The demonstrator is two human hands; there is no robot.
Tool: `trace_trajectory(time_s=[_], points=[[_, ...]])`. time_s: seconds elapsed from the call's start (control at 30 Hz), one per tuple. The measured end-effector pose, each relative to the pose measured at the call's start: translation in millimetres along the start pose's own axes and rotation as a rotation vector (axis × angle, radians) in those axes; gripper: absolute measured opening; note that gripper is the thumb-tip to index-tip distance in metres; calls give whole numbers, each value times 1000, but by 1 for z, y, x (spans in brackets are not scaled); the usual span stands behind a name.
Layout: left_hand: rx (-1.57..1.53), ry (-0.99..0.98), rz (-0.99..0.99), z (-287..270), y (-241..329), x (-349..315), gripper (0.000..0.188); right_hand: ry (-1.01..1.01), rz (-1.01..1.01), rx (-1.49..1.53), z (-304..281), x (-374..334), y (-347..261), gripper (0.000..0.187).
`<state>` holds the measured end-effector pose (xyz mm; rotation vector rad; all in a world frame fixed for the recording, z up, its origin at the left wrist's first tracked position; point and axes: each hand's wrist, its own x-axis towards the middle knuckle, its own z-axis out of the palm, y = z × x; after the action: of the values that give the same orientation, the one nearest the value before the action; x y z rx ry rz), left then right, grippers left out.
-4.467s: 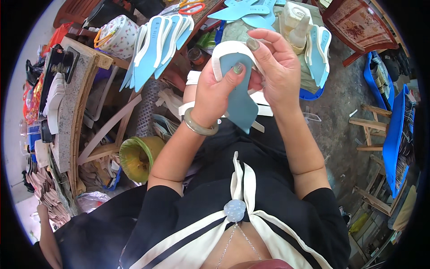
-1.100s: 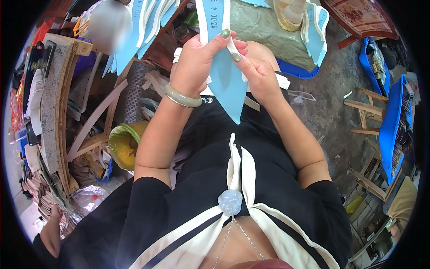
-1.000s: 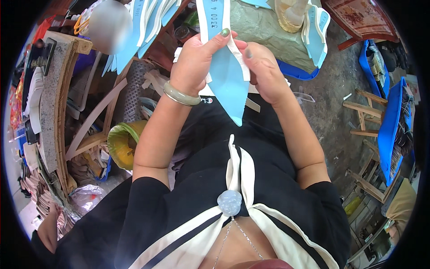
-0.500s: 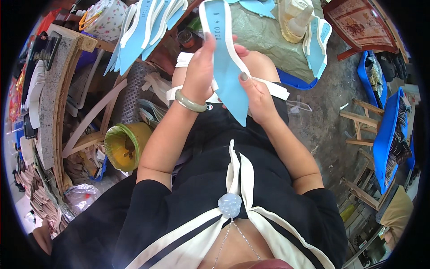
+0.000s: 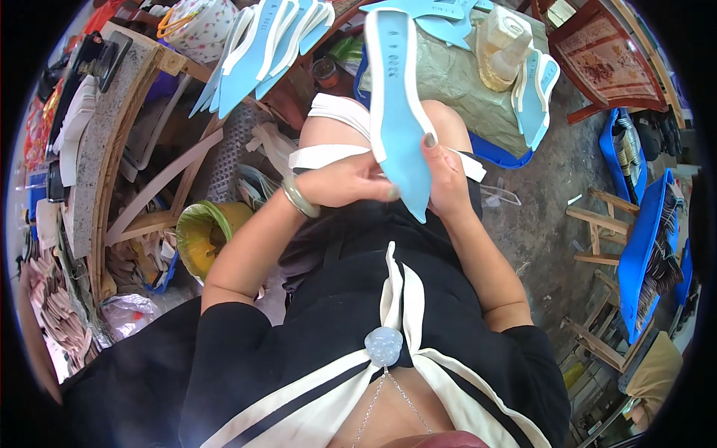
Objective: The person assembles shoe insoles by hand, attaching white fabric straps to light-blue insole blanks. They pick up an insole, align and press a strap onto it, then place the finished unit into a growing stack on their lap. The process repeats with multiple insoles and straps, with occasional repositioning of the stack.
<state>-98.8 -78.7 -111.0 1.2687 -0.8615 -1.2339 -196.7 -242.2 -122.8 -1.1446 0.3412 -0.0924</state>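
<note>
A light blue shoe insole (image 5: 397,112) with a pointed end and white edging strip along its sides stands up over my lap, the point toward me. My right hand (image 5: 448,183) grips its right edge near the pointed end, thumb on the blue face and fingers behind. At the left edge, low near the point, my left hand (image 5: 347,181) is closed, with its thumb blurred and its fingertips partly hidden by the insole. A short white bit shows by those fingers. White strips (image 5: 328,155) lie across my thighs.
More edged blue insoles (image 5: 258,56) hang over a bench at the left. Others (image 5: 534,97) rest on a covered block (image 5: 448,82) ahead, beside a glue-stained container (image 5: 502,45). A yellow bin (image 5: 202,235) stands left; blue trays (image 5: 646,254) and wooden stools (image 5: 601,213) stand right.
My left hand has slid down the insole's left edge toward its pointed end. The insole has shifted slightly right and stands more upright. My right hand keeps its hold.
</note>
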Motion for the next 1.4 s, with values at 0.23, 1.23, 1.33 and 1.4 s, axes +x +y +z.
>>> trace_trajectory(time_s=[0.23,1.23,1.33,1.4], points=[[-171,377,356,-25,51,37,68,-123,-120,-203,-2,-2,15,46],[205,-18,-375,-14,102,44,36,-531,-335,-1010,-38,59,-116,43],[83,62,-256,-14,83,45,37,-437,-250,-777,-37,52,-111,42],[39,142,-184,-11,74,48,37,-350,-240,-640,-37,46,-101,43]])
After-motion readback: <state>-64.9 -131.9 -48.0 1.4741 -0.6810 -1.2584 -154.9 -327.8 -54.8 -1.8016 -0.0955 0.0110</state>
